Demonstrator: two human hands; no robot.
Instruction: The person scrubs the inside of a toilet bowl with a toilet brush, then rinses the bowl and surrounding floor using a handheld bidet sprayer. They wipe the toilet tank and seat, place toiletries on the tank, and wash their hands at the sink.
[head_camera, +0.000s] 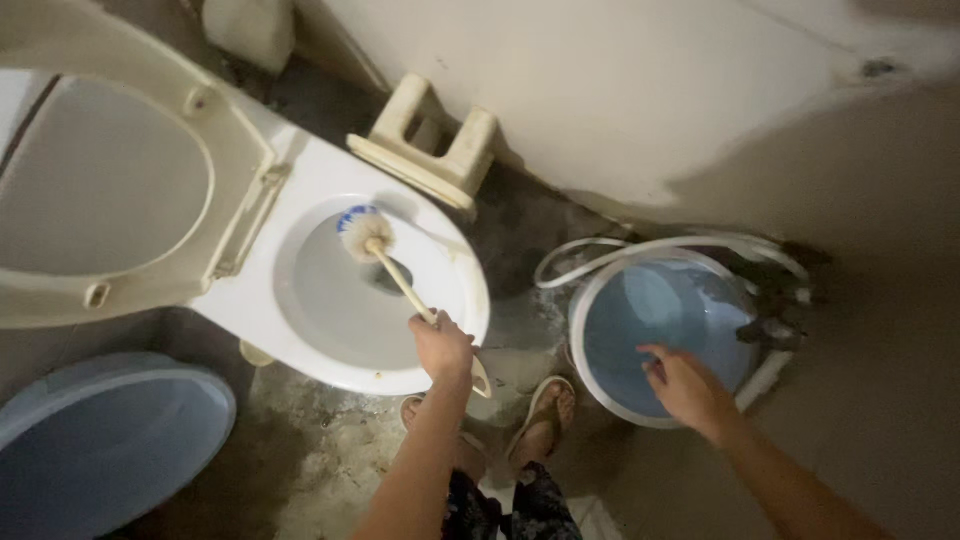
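Observation:
My left hand (442, 348) is closed around the handle of a toilet brush (400, 285). Its white and blue bristle head (360, 230) rests inside the white toilet bowl (250, 300), near the back of the basin. The seat and lid (100, 190) are raised to the left. My right hand (685, 385) hovers with its fingers apart over a blue bucket (580, 310) with a white rim, which stands on the floor to the right of the toilet. That hand holds nothing.
A white hose (600, 255) loops around the back of the bucket. A cream plastic stool (430, 150) lies against the wall behind the bowl. A large blue basin (100, 440) sits at the lower left. My sandalled feet (545, 415) stand on the stained wet floor.

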